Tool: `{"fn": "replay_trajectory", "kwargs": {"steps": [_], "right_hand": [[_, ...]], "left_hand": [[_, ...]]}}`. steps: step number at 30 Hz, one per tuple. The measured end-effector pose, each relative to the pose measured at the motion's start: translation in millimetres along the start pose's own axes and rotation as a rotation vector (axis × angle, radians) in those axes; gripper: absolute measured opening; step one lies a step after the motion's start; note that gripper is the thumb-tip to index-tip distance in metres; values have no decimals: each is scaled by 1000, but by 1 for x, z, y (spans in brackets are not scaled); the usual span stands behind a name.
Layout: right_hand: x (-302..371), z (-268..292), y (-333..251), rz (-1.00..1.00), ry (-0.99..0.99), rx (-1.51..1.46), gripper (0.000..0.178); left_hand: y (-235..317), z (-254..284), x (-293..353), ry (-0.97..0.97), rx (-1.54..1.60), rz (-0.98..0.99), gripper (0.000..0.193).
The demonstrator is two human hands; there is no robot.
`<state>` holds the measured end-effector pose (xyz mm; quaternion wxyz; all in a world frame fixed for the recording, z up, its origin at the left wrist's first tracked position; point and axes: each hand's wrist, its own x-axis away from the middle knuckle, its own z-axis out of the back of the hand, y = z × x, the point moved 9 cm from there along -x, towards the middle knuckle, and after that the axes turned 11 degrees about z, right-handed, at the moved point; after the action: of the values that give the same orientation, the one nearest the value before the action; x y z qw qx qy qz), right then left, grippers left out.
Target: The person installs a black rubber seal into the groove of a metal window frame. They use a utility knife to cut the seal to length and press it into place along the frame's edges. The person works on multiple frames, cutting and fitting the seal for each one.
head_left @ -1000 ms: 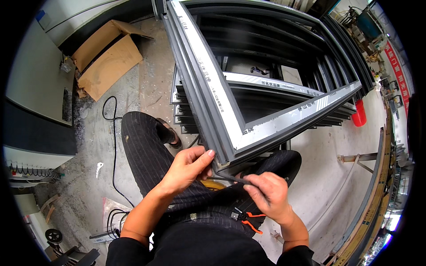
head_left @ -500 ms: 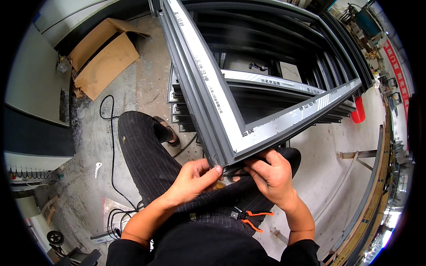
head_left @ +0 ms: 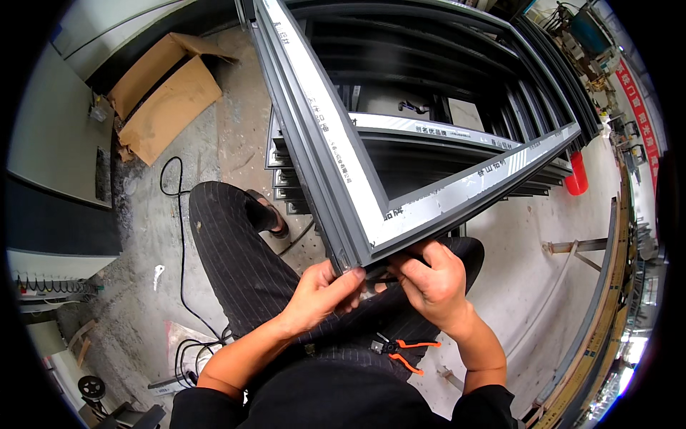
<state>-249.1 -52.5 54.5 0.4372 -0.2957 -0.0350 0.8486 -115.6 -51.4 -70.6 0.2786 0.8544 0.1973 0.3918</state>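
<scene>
A dark grey window frame (head_left: pixel 325 179) with white printed film on its faces points one corner toward my lap. My left hand (head_left: pixel 321 297) is at that corner, its thumb pressed against the tip and its fingers curled below. Beside it, my right hand (head_left: pixel 432 279) is closed under the frame's lower edge, fingertips hidden by the profile. A short piece of black strip (head_left: pixel 382 277) shows between the two hands; its ends cannot be made out. Pliers (head_left: pixel 400 348) with orange handles lie on my lap.
More dark frames (head_left: pixel 286 175) are stacked beneath this one. An opened cardboard box (head_left: pixel 171 107) lies at the far left, and a black cable (head_left: pixel 182 250) loops over the floor. On the right are a red container (head_left: pixel 576 175) and a metal bracket (head_left: pixel 579 247).
The frame's near corner has shifted slightly left in view. My left thumb has slid a little right along the corner, and my right hand has moved slightly left.
</scene>
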Motion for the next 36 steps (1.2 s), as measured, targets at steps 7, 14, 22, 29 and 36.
{"fn": "replay_trajectory", "kwargs": {"steps": [7, 14, 22, 29, 36], "right_hand": [[10, -1, -1, -23, 85, 10, 29], [78, -35, 3, -185, 374, -82, 36], [200, -166, 72, -605, -701, -268, 22], [109, 151, 121, -268, 134, 882, 24], [6, 225, 155, -69, 288, 956, 20]], "left_hand": [[-6, -15, -10, 14, 44, -92, 24], [-9, -13, -13, 21, 105, -149, 24], [-7, -14, -11, 23, 84, -96, 25], [-7, -13, -7, 61, 103, -91, 27], [-9, -17, -5, 68, 100, -38, 29]]}}
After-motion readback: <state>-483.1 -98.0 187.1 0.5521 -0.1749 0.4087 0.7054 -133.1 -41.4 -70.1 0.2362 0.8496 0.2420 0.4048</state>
